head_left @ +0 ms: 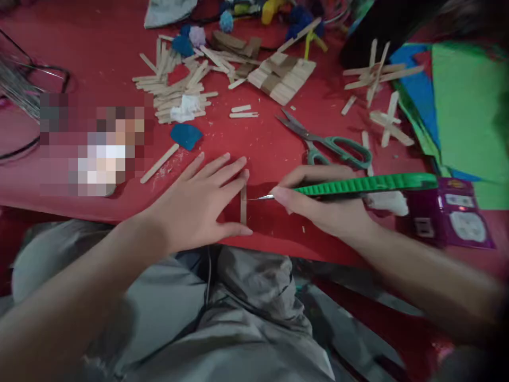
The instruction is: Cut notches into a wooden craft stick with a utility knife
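Stick (243,206) of pale wood lies near the centre of the frame on the red surface (262,140), the left hand's index finger and thumb at its two ends. The left hand (194,207) lies flat, its grip apart, fingers spread. Right of centre, the right hand (326,208) has its grip clamped on a green-handled tool (366,184); whether its thin metal point touches the stick, I cannot tell. Scissors (307,136) lie just above that hand.
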`<state>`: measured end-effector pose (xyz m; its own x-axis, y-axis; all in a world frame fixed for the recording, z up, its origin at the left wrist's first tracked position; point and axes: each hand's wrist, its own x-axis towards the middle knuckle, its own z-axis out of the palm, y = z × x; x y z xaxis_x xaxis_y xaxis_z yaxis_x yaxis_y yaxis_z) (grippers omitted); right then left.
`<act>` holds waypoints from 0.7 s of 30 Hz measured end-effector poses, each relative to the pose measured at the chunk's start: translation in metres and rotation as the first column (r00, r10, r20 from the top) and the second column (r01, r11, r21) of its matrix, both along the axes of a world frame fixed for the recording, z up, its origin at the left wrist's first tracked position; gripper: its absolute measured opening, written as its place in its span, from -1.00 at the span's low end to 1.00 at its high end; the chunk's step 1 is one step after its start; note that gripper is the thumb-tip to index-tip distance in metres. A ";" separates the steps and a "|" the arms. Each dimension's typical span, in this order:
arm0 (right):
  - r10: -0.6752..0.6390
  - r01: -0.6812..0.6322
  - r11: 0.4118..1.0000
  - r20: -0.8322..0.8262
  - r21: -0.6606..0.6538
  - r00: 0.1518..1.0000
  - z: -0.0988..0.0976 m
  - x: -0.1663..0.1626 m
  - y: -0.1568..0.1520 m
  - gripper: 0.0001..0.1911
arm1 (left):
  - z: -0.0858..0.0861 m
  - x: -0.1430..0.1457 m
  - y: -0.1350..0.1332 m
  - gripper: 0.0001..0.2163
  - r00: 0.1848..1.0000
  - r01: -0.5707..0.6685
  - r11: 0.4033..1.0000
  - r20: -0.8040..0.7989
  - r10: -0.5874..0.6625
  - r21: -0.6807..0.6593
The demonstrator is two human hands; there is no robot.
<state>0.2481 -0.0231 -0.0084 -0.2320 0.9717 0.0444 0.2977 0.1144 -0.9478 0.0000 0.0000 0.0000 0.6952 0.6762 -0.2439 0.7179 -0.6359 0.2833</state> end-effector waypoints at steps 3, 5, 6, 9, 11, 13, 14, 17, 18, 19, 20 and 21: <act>0.025 -0.025 1.000 0.003 -0.006 1.000 0.001 0.000 0.002 -0.74 | 0.000 0.000 0.001 -0.02 1.000 -0.001 1.000 0.023 0.001 0.005; 0.032 -0.032 0.999 0.005 0.003 0.999 0.000 0.000 0.002 -0.74 | 0.000 0.001 0.001 -0.03 1.000 -0.002 1.000 0.022 0.001 0.013; 0.032 -0.032 0.999 0.006 0.010 0.999 0.000 0.000 0.001 -0.73 | 0.000 0.001 0.001 -0.04 1.000 -0.001 1.000 0.017 0.001 0.018; 0.022 -0.023 0.999 0.022 0.034 1.000 -0.003 0.000 -0.001 -0.73 | -0.001 0.001 0.000 -0.05 1.000 0.003 1.000 0.009 -0.004 0.028; 0.009 -0.010 0.999 0.034 0.044 0.999 -0.004 0.000 -0.002 -0.72 | -0.002 0.000 0.000 -0.05 1.000 0.010 1.000 0.016 -0.010 0.026; 0.004 -0.005 0.999 0.031 0.049 1.000 -0.004 0.000 -0.002 -0.72 | -0.004 -0.001 0.000 -0.05 1.000 0.010 0.999 0.028 -0.011 0.034; 0.007 -0.008 0.999 0.024 0.050 1.000 -0.004 0.000 -0.002 -0.72 | -0.005 -0.002 0.000 -0.06 0.999 0.009 0.999 0.035 -0.011 0.043; 0.022 -0.023 0.998 0.015 0.065 1.000 -0.004 0.001 -0.001 -0.73 | -0.007 -0.003 0.000 -0.06 0.999 0.012 0.999 0.047 -0.014 0.052; 0.023 -0.024 0.997 0.021 0.070 1.000 -0.004 0.001 -0.001 -0.73 | -0.007 -0.003 0.000 -0.06 0.999 0.011 0.999 0.048 -0.013 0.049; 0.020 -0.022 0.997 0.032 0.073 0.999 -0.004 0.002 -0.002 -0.74 | -0.007 -0.003 0.000 -0.06 0.999 0.010 0.999 0.049 -0.012 0.045; 0.016 -0.019 0.997 0.040 0.075 0.999 -0.005 0.002 -0.002 -0.75 | -0.007 -0.003 0.000 -0.06 0.999 0.008 0.999 0.052 -0.010 0.041; 0.011 -0.014 0.997 0.045 0.080 0.999 -0.005 0.001 -0.002 -0.75 | -0.007 -0.003 0.001 -0.07 0.998 0.007 0.999 0.056 -0.009 0.038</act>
